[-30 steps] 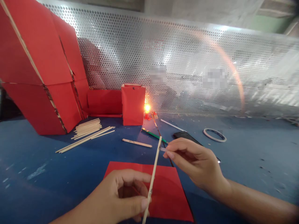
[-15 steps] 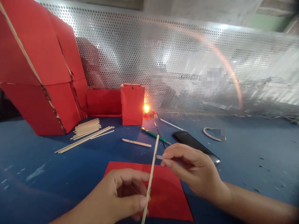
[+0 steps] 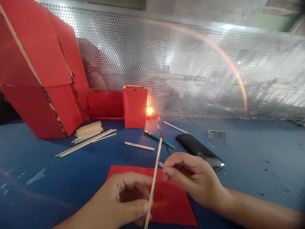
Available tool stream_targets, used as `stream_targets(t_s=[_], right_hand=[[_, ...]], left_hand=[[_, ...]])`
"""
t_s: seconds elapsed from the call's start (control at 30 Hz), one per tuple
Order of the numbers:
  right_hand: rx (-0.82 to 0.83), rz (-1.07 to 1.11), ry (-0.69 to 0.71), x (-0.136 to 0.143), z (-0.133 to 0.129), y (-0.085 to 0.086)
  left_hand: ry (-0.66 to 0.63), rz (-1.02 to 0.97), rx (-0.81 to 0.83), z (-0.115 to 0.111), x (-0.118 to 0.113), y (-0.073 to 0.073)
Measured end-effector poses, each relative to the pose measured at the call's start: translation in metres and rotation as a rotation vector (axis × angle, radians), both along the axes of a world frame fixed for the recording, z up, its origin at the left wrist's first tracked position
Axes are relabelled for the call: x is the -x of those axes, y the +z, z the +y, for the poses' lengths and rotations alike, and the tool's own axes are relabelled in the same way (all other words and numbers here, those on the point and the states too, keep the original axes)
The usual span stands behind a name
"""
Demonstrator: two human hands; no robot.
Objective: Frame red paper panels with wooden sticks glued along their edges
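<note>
Between thumb and fingers, my left hand (image 3: 130,198) holds a thin pale wooden stick (image 3: 156,170) tilted nearly upright. A few dark marks show along its side. My right hand (image 3: 195,178) pinches a small whitish translucent strip (image 3: 161,164), whose tip touches the stick's right side at a dark spot. Below both hands lies a sheet of red paper (image 3: 171,203) on the blue table. Just beyond the stick's top end rests a green-handled tool (image 3: 154,136), partly crossed by the stick. A short wooden stick bundle (image 3: 139,146) lies to its left.
At the left stands a large red paper structure (image 3: 43,63), with a pile of sticks (image 3: 88,133) before it. Behind are a small red box (image 3: 135,107) and a flame (image 3: 149,111). A black phone (image 3: 200,151) lies right, near a white strip (image 3: 176,127); a perforated metal panel (image 3: 119,47) backs the table.
My right hand has shifted slightly left and down, and the whitish strip now slants more against the stick. My left hand and the stick have hardly moved.
</note>
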State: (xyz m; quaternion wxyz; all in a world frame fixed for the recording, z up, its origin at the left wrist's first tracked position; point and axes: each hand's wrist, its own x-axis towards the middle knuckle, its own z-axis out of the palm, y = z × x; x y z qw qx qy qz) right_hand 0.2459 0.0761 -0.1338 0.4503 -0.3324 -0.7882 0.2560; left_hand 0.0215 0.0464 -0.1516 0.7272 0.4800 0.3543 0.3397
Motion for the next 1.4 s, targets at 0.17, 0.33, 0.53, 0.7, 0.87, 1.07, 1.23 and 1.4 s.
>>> stream_targets(t_s=[0.17,0.33,0.53,0.7,0.87,1.07,1.23,1.4], right_hand=[[0.066,-0.005,0.035,0.002,0.0,-0.001],[0.069,-0.009,0.076,0.001,0.0,0.0],[0.096,-0.046,-0.039,0.002,0.002,-0.001],[0.398,0.263,-0.204,-0.003,0.025,-0.002],[0.37,0.448,-0.303,-0.017,0.05,0.007],[-0.112,0.019,-0.002,-0.021,0.021,0.041],[-0.164,-0.281,0.148,-0.028,0.026,0.043],[0.197,-0.289,-0.14,-0.031,0.05,0.01]], left_hand=[[0.002,0.007,0.003,0.001,0.001,-0.001],[-0.027,0.029,-0.014,0.004,0.003,-0.007],[-0.012,-0.114,0.055,0.007,0.004,-0.011],[-0.054,-0.114,0.04,0.005,0.004,-0.007],[-0.135,-0.101,0.025,0.005,0.004,-0.007],[-0.092,-0.074,0.02,0.01,0.004,-0.006],[-0.028,-0.103,0.024,0.013,0.005,-0.013],[0.031,-0.159,0.033,0.011,0.006,-0.013]])
